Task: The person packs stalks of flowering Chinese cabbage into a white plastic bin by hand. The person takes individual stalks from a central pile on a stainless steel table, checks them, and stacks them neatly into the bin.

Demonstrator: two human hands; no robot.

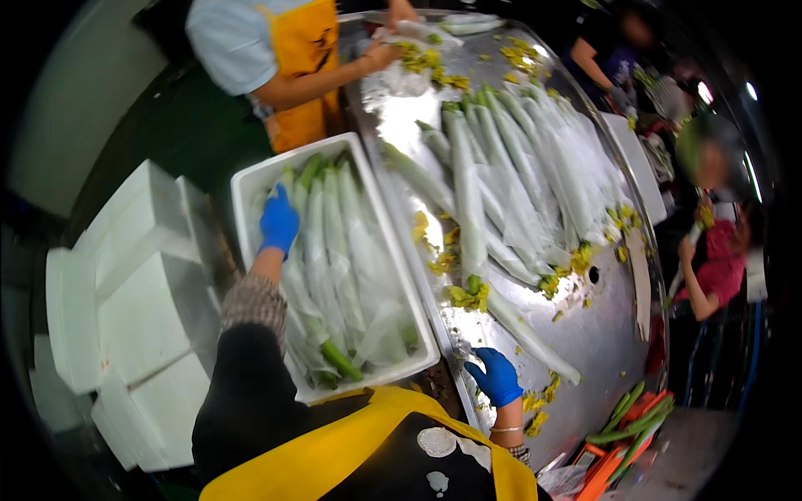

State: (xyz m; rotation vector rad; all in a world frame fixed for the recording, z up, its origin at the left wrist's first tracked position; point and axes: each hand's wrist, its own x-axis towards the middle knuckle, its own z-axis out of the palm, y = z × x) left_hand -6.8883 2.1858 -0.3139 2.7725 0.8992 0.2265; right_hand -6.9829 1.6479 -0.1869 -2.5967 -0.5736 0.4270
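Observation:
My left hand (279,220), in a blue glove, lies on the wrapped long green gourds (316,244) at the left side of a white foam box (401,300); whether its fingers grip one cannot be told. My right hand (495,374), gloved in blue too, hovers at or rests on the near left edge of the metal table (601,351), its fingers apart and holding nothing. Just beyond it lies a single wrapped gourd (532,338). A large pile of gourds in thin white wrapping (526,175) covers the table's middle, with yellow flowers (470,297) scattered around.
White foam boxes (138,282) are stacked at the left. A co-worker in a yellow apron (307,69) handles wrapping at the table's far left. Other people stand beyond its right side. An orange scale (601,463) with unwrapped green gourds (633,426) stands at the lower right.

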